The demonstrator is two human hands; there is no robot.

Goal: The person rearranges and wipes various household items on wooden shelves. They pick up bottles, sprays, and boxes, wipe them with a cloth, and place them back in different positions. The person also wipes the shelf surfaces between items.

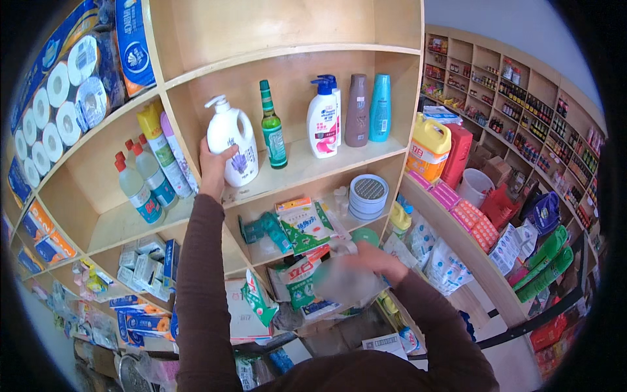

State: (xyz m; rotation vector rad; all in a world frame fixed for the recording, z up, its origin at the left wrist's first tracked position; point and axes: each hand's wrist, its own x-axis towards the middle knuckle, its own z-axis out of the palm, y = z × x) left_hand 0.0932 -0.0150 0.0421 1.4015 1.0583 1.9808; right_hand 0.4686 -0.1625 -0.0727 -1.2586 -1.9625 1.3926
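My left hand [215, 164] is around the left side of a white pump bottle [240, 142] with lavender flowers on its label. The bottle stands at the left end of the middle shelf [299, 159]. To its right is a green glass bottle [274, 134] with a long neck. Lower down and to the right, my right hand [377, 262] holds a grey-white cloth-like thing [345, 281], too blurred to name surely. Behind it lie a green laundry powder bag [299, 281] and, higher, a green and white packet [303, 225].
Head & Shoulders pump bottles [323, 125], a brown bottle [356, 110] and a turquoise bottle [380, 108] share the middle shelf. Stacked round tins [368, 196] sit below. Bleach bottles [142, 191] and toilet rolls [59, 88] are left; a yellow detergent jug [428, 147] is right.
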